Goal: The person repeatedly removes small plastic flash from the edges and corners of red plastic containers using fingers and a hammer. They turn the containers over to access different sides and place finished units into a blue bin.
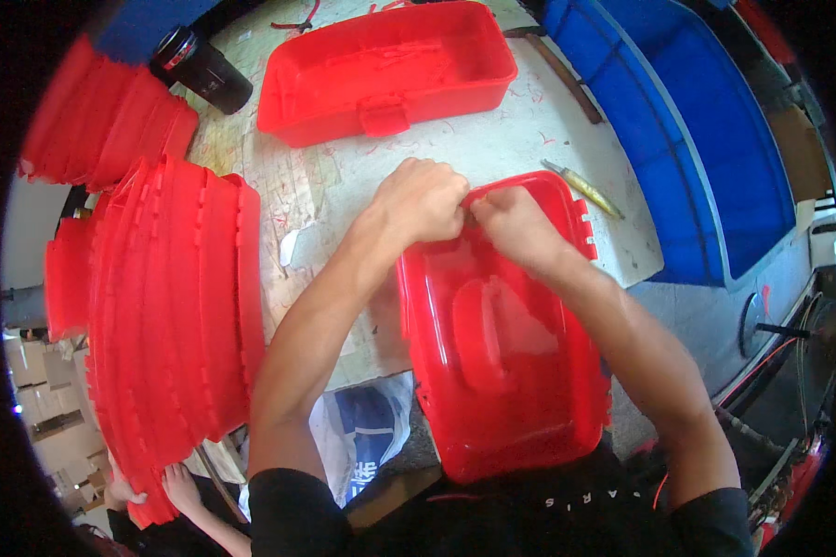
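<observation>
A red plastic lid with a raised handle shape rests against my body, its far end over the table. My left hand and my right hand meet at the lid's far rim. Both hands have closed fingers that pinch the rim's edge near its middle. A red plastic box stands open side up farther back on the table, apart from both hands.
A tall stack of red lids leans at the left, with more red pieces behind it. A dark cylinder lies at the back left. A yellow-handled knife lies right of the lid. Blue bins stand at the right. Another person's hands are at the lower left.
</observation>
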Demonstrator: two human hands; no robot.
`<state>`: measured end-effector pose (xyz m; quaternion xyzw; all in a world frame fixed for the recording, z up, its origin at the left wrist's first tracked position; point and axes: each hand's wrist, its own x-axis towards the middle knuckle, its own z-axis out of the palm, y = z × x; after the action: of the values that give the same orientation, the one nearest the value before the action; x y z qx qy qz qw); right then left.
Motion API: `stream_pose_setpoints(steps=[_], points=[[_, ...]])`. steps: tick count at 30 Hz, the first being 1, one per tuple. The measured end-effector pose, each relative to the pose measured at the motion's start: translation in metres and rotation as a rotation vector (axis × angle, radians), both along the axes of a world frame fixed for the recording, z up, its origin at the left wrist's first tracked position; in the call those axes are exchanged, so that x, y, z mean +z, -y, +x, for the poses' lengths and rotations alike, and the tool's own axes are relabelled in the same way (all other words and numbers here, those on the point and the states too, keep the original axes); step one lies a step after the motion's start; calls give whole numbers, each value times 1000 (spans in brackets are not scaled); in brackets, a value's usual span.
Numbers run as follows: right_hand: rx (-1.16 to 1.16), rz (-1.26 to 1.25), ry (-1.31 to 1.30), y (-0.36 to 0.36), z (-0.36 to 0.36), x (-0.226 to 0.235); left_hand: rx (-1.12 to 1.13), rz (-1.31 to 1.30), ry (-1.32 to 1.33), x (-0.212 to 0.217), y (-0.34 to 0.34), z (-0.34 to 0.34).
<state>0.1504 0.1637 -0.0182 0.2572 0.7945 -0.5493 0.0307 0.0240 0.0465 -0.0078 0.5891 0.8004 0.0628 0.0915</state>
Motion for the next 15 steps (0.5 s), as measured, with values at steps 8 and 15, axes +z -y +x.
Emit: stream_pose_setpoints(steps=[8, 15], points=[[-422, -1014, 136, 2, 5, 9, -13, -31, 34, 5, -3, 2], [-203, -279, -4, 11, -2, 1, 35, -13, 50, 2, 0, -1]])
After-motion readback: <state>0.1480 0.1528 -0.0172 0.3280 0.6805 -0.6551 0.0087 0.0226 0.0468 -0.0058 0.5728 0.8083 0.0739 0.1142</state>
